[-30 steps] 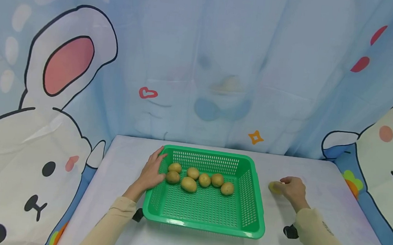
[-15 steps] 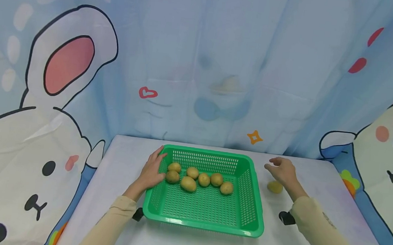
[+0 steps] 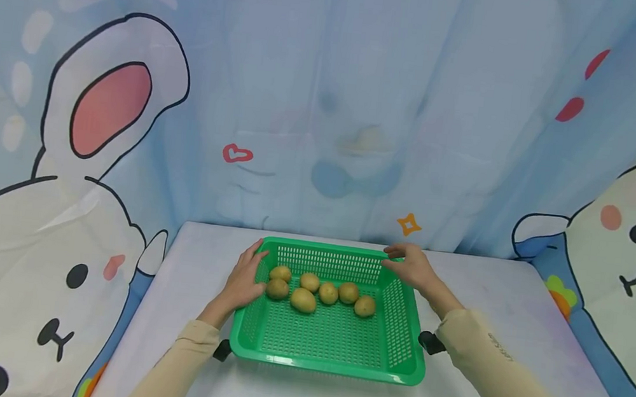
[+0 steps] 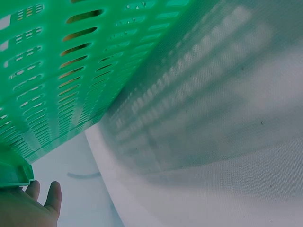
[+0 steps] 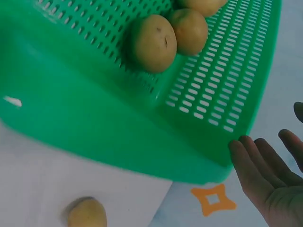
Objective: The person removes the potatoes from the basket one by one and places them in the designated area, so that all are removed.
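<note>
Behind everything hangs a pale blue curtain [image 3: 366,56] printed with large cartoon animals [image 3: 10,226]. Before it, your white worktop [image 3: 205,264] carries a green basket [image 3: 325,366] with slotted walls. Cream sleeves [image 3: 499,369] reach in from both sides. Your hands are well apart: your left hand [image 3: 242,282] grips the basket's left rim towards the back, thumb on the inside; your right hand [image 3: 411,270] is at the back right corner, fingers loosely spread, and you cannot tell whether its fingertips touch the rim. Seven yellow-brown potatoes [image 3: 304,300] lie inside, clustered from the left wall to past the middle. A lone potato [image 5: 88,215] rests on the worktop, right of the basket, partly cut off in the right wrist view.
</note>
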The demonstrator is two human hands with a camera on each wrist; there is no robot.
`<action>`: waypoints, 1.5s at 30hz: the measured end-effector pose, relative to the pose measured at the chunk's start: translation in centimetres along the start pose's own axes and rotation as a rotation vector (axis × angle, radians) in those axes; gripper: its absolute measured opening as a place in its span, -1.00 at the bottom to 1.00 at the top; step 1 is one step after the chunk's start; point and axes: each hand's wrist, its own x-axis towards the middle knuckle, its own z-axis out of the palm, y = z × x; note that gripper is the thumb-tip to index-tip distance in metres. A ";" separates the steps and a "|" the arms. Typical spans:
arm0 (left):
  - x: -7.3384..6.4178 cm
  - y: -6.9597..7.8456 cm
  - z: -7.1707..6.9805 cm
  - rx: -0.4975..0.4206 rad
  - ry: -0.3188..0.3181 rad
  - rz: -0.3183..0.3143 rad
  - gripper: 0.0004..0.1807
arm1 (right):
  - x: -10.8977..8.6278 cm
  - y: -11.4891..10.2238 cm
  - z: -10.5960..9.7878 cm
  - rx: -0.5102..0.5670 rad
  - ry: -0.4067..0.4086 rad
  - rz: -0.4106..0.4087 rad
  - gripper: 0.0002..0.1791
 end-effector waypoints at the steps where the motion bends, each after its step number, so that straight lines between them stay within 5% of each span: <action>1: 0.0 0.0 0.0 -0.001 -0.003 -0.002 -0.19 | 0.1 0.0 0.4 0.001 -0.017 0.002 -0.54; 14: -0.1 0.0 -0.1 0.004 -0.007 -0.005 -0.20 | 0.7 0.9 4.1 -0.076 -0.116 0.041 -0.59; 21: 0.0 0.0 0.0 0.003 -0.007 0.002 -0.20 | 0.5 1.1 6.1 -0.069 -0.129 0.220 -0.53; 30: 0.0 -0.1 0.2 0.002 -0.007 0.011 -0.20 | 0.8 1.9 7.2 0.013 -0.142 0.318 -0.55; 45: 0.1 -0.5 0.1 0.002 0.000 0.017 -0.21 | 0.6 1.6 7.3 0.066 -0.117 0.266 -0.65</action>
